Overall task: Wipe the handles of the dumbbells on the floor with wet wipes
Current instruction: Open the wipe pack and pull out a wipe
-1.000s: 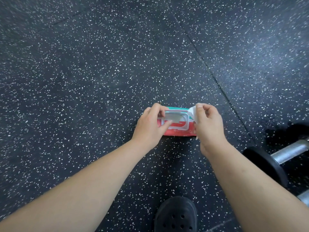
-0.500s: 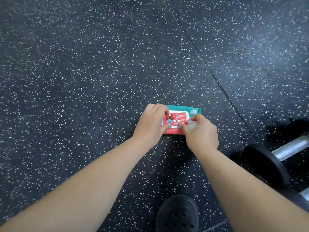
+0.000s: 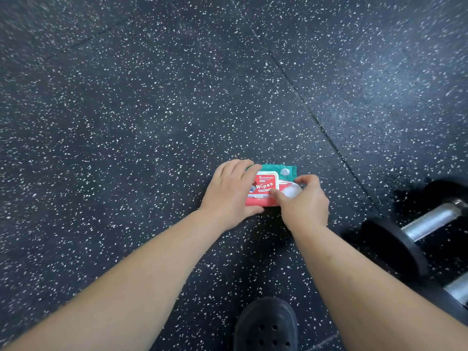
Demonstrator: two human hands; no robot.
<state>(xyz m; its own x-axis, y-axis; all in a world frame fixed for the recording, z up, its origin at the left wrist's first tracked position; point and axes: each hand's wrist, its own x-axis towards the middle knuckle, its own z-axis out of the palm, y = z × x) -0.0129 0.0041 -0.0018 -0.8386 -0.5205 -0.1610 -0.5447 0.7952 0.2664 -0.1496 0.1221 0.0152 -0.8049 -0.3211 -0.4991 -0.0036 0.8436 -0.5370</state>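
Observation:
A red and teal wet wipes pack (image 3: 268, 184) lies flat on the floor with its label flap down. My left hand (image 3: 228, 193) grips the pack's left end, fingers over the far edge and thumb at the near edge. A bunched white wet wipe (image 3: 292, 191) sits in my right hand (image 3: 304, 203), whose thumb presses on the flap's right part. One dumbbell lies at the right with a steel handle (image 3: 430, 220) and a black head (image 3: 390, 244). Part of a second dumbbell handle (image 3: 458, 287) shows at the right edge.
The floor is black speckled rubber matting, with a seam (image 3: 316, 120) running diagonally from the top centre toward the dumbbells. A black perforated shoe (image 3: 266, 325) stands at the bottom centre, below the pack.
A second ago the pack's flap was peeled up, showing the opening. The flap now lies shut, and my right hand has come down onto it with the white wipe.

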